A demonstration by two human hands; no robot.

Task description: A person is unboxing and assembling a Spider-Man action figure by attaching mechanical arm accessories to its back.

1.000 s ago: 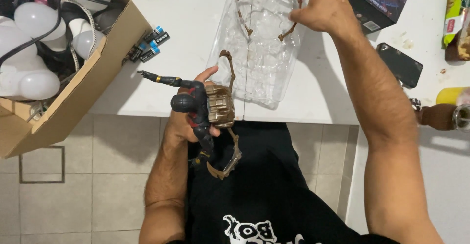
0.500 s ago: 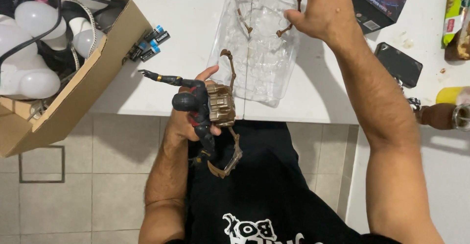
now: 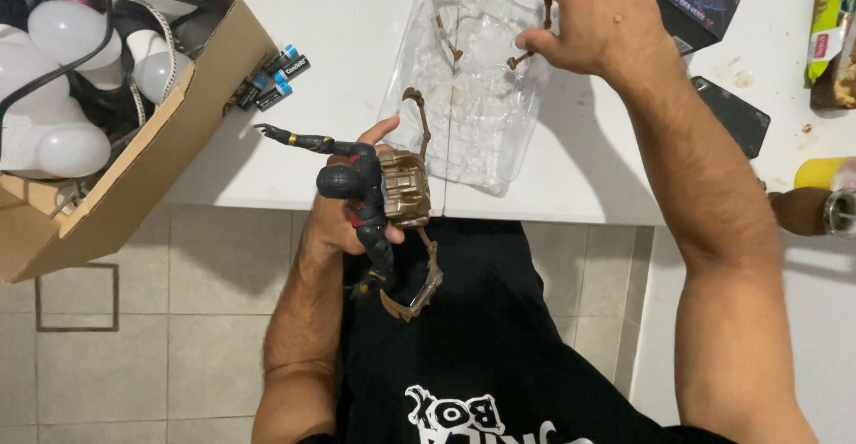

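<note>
The right hand (image 3: pixel 602 20) has drawn back slightly over the tray (image 3: pixel 473 96), fingers pinching a brown leg (image 3: pixel 535 25); the left hand (image 3: pixel 343 217) still grips the figure (image 3: pixel 361 190) below the tray.

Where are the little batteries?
The small black-and-blue batteries lie on the white table at upper left of the head view, right beside the brown cardboard box.

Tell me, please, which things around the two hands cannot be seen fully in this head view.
- Left hand: its palm is hidden behind the dark action figure it holds.
- Right hand: the top edge cuts off its fingers.
- Curved brown piece in the right hand: its upper end is hidden by the hand.
- Clear plastic tray: the top edge cuts off its far end.
- Cardboard box: the left edge cuts it.
</note>
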